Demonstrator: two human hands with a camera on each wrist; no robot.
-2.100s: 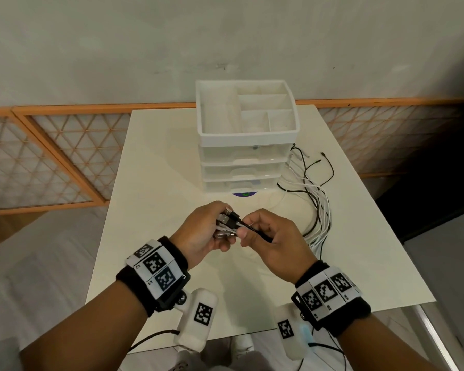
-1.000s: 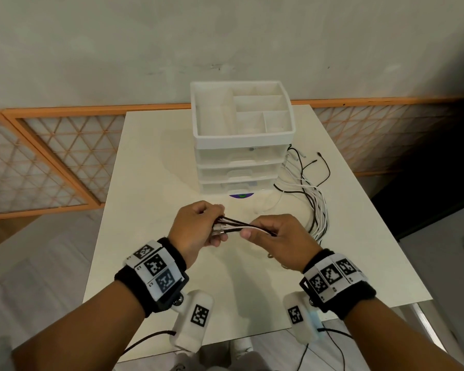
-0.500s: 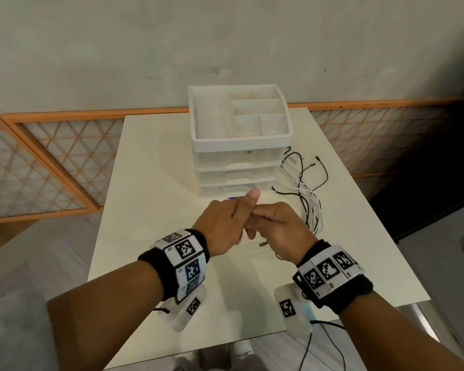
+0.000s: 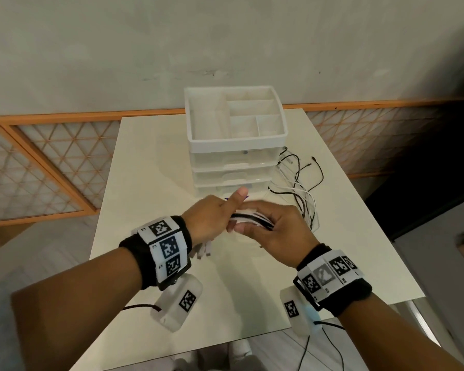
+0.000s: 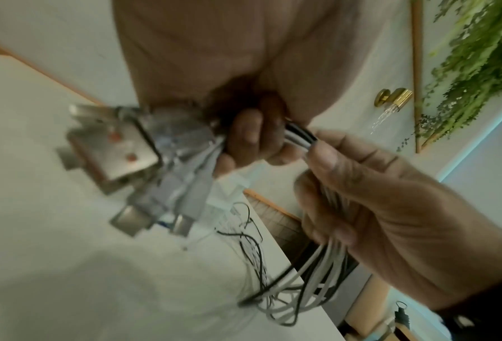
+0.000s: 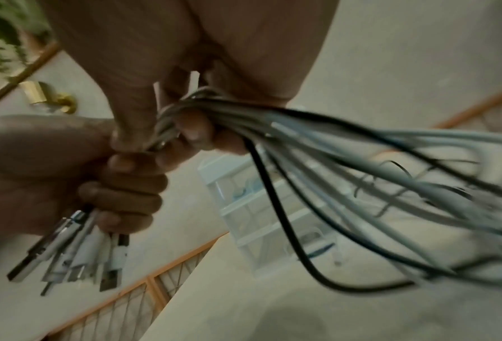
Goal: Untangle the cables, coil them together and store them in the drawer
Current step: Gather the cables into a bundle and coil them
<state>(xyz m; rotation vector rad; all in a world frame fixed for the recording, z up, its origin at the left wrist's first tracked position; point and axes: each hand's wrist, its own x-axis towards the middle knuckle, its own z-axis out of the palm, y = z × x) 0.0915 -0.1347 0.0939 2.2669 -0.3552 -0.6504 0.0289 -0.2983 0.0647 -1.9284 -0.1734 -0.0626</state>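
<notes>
From the head view, a bundle of black and white cables (image 4: 252, 218) was held above the table (image 4: 145, 162), gripped by the left hand (image 4: 212, 218) and the right hand (image 4: 276, 228); loose ends trailed toward 2 o'clock beside the drawer unit (image 4: 233, 167). At the left wrist, curled fingers (image 5: 246, 138) were seen clamped around the USB plugs (image 5: 145, 184). At the right wrist, fingers (image 6: 194, 129) were closed on the strands.
</notes>
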